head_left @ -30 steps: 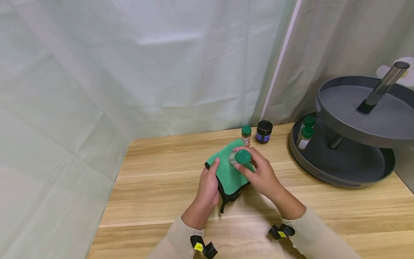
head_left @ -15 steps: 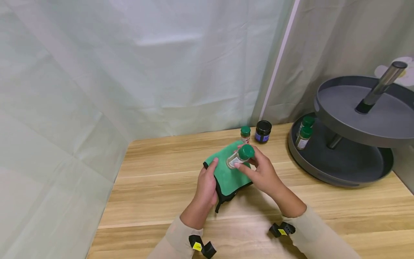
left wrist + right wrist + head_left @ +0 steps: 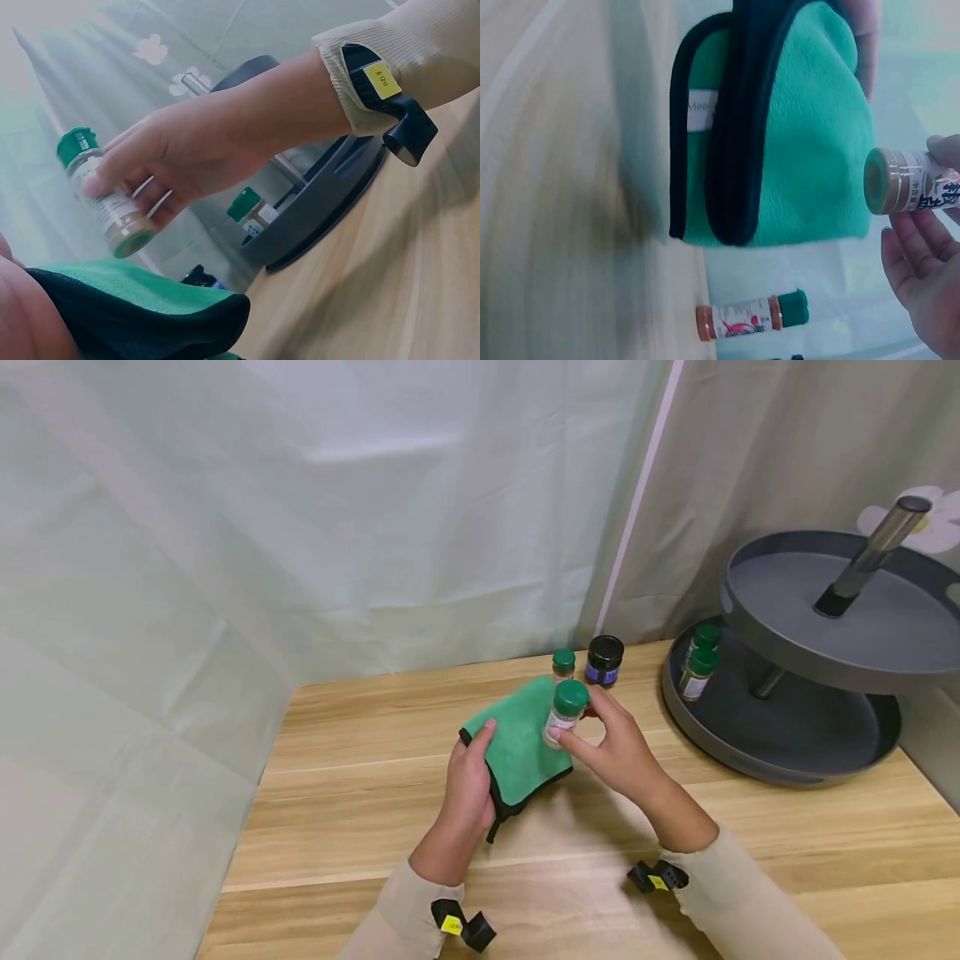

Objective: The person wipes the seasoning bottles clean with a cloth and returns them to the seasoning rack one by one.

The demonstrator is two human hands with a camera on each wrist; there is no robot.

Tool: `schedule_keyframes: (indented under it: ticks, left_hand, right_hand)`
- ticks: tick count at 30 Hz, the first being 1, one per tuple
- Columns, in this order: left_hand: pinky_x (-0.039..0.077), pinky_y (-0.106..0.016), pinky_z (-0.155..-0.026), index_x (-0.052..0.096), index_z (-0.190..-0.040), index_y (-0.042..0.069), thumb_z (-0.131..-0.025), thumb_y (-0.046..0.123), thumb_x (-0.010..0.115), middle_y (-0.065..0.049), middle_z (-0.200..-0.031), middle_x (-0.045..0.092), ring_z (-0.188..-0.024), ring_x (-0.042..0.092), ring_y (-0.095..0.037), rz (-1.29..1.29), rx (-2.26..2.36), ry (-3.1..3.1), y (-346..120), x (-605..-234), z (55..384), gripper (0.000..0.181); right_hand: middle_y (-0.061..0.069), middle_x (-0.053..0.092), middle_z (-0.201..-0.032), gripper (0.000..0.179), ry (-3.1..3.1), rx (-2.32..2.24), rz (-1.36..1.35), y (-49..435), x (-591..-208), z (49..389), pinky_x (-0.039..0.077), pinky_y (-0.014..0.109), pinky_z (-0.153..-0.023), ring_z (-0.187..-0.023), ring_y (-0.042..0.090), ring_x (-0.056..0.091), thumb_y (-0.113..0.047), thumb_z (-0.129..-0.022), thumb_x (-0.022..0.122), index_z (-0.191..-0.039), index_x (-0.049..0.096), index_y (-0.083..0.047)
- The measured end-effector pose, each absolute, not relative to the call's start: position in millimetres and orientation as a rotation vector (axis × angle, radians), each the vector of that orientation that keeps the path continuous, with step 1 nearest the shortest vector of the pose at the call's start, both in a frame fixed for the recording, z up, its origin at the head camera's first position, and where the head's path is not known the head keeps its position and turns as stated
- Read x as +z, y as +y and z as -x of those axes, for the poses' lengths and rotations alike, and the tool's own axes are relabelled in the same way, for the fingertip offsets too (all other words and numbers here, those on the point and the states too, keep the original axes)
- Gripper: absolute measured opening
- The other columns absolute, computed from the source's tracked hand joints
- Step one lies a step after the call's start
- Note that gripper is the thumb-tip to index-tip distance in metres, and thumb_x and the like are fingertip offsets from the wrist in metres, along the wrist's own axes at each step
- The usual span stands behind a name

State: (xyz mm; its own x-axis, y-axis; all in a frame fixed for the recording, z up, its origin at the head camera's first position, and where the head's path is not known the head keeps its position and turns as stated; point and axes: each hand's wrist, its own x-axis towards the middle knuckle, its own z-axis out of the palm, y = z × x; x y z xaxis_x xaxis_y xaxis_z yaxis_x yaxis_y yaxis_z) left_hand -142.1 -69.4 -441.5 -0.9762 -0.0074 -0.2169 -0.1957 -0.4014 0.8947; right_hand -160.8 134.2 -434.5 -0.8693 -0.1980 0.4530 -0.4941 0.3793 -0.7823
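Note:
My right hand pinches a spice jar with a green cap between thumb and fingers. In the left wrist view that spice jar is tilted, its base above the cloth. A folded green cloth with black edging lies in my left hand, the thumb on top and the other fingers hidden beneath. Seen from the right wrist, the green cloth shows a white tag at its fold, and the jar's base is close to its surface.
Behind the cloth stand a second green-capped spice jar and a black-lidded jar on the wooden table. To the right is a two-tier grey turntable rack, with two green-capped jars on its lower tier.
The spice jar has turned more upright and moved from over the cloth's middle to its right edge. Both hands have drawn slightly apart, the left one shifting left with the cloth.

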Motion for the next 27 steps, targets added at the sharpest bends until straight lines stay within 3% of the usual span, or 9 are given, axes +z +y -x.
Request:
schedule_keyframes:
  ticks: [15, 27]
  left_hand:
    - [0.048, -0.033, -0.105, 0.056, -0.134, 0.011, -0.103, 0.037, 0.057, -0.004, -0.129, 0.062, -0.118, 0.06, -0.018, 0.378, 2.589, 1.662, -87.5, -432.7, 149.3, 0.041]
    - [0.047, -0.035, -0.107, 0.056, -0.133, 0.013, -0.101, 0.038, 0.059, -0.005, -0.131, 0.061, -0.12, 0.059, -0.019, 0.441, 2.647, 1.669, -99.2, -428.7, 158.5, 0.041]
  right_hand:
    - [0.006, 0.06, -0.112, 0.048, -2.355, 1.341, -0.417, 174.5, -431.7, 169.6, 0.043, 0.018, -0.09, -0.104, 0.006, 0.051, -0.009, -0.087, 0.078, -0.132, 0.061, -0.012]
    - [0.003, 0.052, -0.111, 0.047, -2.396, 1.216, -0.262, 227.4, -437.8, 175.9, 0.04, 0.017, -0.085, -0.097, -0.004, 0.047, -0.014, -0.093, 0.071, -0.138, 0.058, -0.013]
